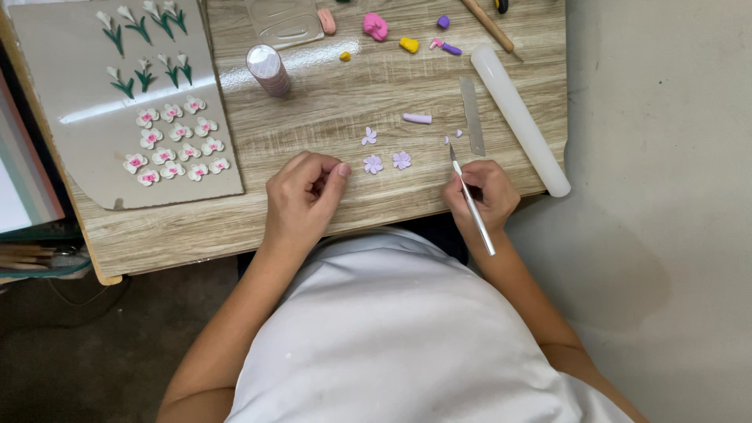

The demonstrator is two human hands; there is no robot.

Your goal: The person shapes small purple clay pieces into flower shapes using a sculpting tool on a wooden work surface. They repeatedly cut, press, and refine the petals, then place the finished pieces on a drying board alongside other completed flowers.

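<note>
My right hand (482,192) grips a thin silver modelling tool (472,205) like a pen, its tip pointing up toward tiny lilac clay bits (453,136). My left hand (304,196) rests curled on the wooden table (329,102) with its fingers loosely closed; whether it holds anything is hidden. Three small lilac clay flowers (374,164) lie between the hands, nearest my left thumb. A short lilac clay roll (417,118) lies just beyond them.
A grey board (94,86) at the left carries several white-and-pink clay flowers (172,145) and green-stemmed white buds (141,43). A white rolling pin (519,117), a metal blade strip (471,116), a small capped jar (269,70) and pink, yellow and purple clay lumps (376,27) sit further back.
</note>
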